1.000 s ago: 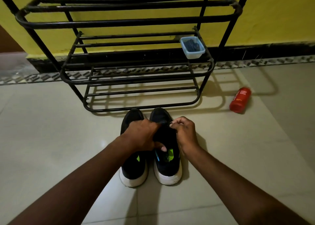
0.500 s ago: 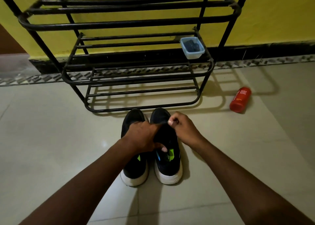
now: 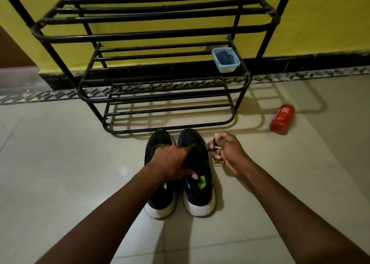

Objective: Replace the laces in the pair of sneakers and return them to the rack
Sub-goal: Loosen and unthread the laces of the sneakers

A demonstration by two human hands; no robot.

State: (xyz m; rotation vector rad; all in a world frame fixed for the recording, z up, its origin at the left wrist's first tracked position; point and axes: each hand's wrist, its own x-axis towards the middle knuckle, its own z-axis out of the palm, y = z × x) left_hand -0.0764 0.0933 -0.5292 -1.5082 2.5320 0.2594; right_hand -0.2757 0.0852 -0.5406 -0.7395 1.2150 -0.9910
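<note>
The right hand (image 3: 228, 153) has drawn sideways from the right sneaker (image 3: 200, 185), pinching a lace (image 3: 210, 149); the left hand (image 3: 170, 160) grips that sneaker. Both sneakers (image 3: 159, 141) stand on the floor (image 3: 60, 163) just before the rack (image 3: 152, 36). I judge unlacing is underway.

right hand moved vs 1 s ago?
Yes. The right hand has pulled rightward. It was over the right sneaker; now it sits just off that sneaker's right edge, pinching the lace.
</note>
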